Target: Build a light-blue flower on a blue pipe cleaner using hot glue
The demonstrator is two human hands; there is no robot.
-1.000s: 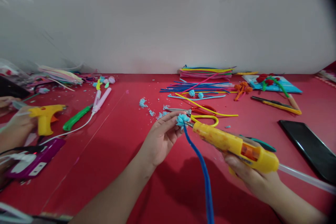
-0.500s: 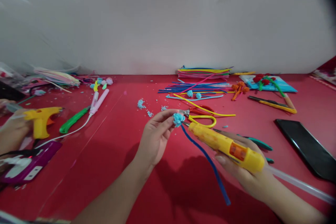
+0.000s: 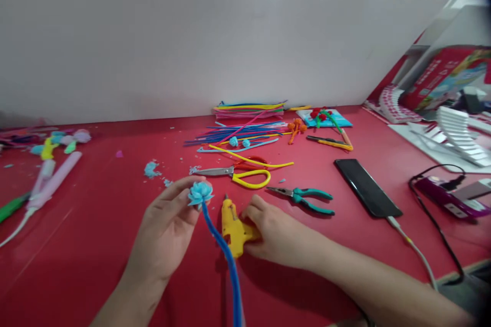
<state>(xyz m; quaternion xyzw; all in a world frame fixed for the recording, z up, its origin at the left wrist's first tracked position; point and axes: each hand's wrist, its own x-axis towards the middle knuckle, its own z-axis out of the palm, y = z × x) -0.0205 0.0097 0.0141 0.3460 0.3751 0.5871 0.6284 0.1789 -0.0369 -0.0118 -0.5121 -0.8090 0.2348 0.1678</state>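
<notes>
A light-blue flower (image 3: pixel 200 193) is pinched between the thumb and fingers of my left hand (image 3: pixel 164 235). Its dark-blue pipe cleaner stem (image 3: pixel 229 260) curves down toward me. My right hand (image 3: pixel 270 232) is wrapped round the handle of a yellow glue gun (image 3: pixel 235 230), low over the red table with its nozzle pointing away from me. Just beyond the hands lie scissors (image 3: pixel 251 179) with red and yellow handles. Teal-handled pliers (image 3: pixel 310 200) rest to the right of them, jaws toward the left.
Pipe cleaners (image 3: pixel 245 133) in several colours lie at the back, with small blue pompoms (image 3: pixel 240 142) beside them. A black phone (image 3: pixel 366 187) on a cable and a purple power strip (image 3: pixel 452 199) are on the right. A pink hot tool (image 3: pixel 56 181) lies at left.
My right hand has lowered the glue gun away from the flower and turned its nozzle forward. The flower now faces up in my left hand. My view has swung right.
</notes>
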